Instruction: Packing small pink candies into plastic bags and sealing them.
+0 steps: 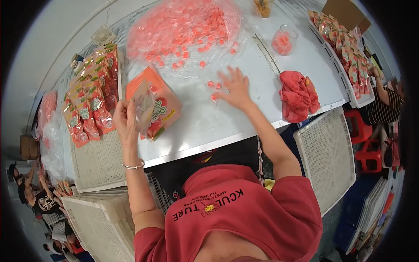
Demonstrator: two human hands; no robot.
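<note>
At the left of the worktop, my left hand (pixel 125 117) is closed on the edge of a printed plastic pouch (pixel 145 111), part clear and part pink. Under it lies a stack of flat pink and orange pouches (pixel 172 102), partly covered by the held one. My right hand (pixel 235 89) is spread open, slightly blurred, above the table's middle. Beside its thumb are several small wrapped pink candies (pixel 213 85); I cannot tell whether the fingers touch them. Farther back, a big heap of such pink candies (pixel 185 54) spills from a clear plastic sheet (pixel 144 32).
Filled pouches (pixel 89 113) stand in rows in a pale crate (pixel 98 159) at left; more pouches (pixel 345 48) fill a white crate (pixel 330 48) at right. A red cloth (pixel 296 96), a clear cup (pixel 284 40) of pink pieces and a metal strip (pixel 266 53) lie rightward. Other people work at both sides.
</note>
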